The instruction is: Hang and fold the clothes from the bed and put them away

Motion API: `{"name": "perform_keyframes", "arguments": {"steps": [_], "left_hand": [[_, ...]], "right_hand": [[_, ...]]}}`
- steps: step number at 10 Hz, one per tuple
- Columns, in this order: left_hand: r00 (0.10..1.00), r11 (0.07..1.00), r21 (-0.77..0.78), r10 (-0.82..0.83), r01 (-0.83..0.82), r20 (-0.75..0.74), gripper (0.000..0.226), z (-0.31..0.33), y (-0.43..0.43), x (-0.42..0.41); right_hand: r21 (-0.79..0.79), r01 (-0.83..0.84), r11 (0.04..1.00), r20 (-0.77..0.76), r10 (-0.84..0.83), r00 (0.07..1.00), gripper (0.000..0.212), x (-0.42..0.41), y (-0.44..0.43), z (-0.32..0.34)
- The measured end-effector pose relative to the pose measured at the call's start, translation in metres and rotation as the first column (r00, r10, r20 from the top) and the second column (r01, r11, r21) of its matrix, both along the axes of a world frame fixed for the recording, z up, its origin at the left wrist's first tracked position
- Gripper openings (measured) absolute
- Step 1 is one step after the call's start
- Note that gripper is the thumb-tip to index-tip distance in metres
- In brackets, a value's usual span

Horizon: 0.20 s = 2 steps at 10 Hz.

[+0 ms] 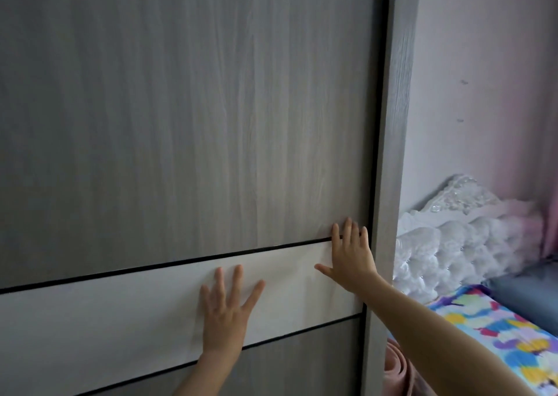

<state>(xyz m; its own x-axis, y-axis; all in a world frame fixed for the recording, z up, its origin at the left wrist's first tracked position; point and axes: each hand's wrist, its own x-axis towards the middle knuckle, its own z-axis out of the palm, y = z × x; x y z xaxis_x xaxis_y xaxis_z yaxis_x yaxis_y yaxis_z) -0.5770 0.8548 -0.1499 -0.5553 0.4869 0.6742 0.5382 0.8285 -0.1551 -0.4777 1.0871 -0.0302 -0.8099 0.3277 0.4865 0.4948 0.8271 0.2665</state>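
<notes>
A grey wood-grain wardrobe door (187, 117) with a white horizontal band (105, 314) fills most of the view. My left hand (225, 314) lies flat on the white band, fingers spread, holding nothing. My right hand (350, 256) is pressed flat against the door near its right edge, fingers reaching over the black groove above the band. The door sits against the grey wardrobe frame (389, 154). No clothes are visible.
To the right stands a bed with a white tufted headboard (459, 244), a colourful patterned sheet (495, 332) and a grey-blue pillow (531, 290). A rolled pink mat (398, 371) leans between wardrobe and bed. Behind is a pale pink wall (483, 78).
</notes>
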Motion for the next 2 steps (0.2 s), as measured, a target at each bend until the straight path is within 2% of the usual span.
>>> {"name": "perform_keyframes", "arguments": {"steps": [1, 2], "left_hand": [[0.996, 1.000, 0.007, -0.011, 0.012, -0.091, 0.102, -0.002, 0.002, -0.003], [0.988, 0.997, 0.016, -0.075, 0.078, -0.137, 0.109, 0.002, -0.004, -0.002]], "right_hand": [[-0.156, -0.035, 0.987, 0.031, 0.040, 0.999, 0.086, 0.011, -0.004, 0.009], [-0.570, -0.458, 0.682, -0.402, 0.254, 0.880, 0.057, 0.035, -0.027, 0.051]]}}
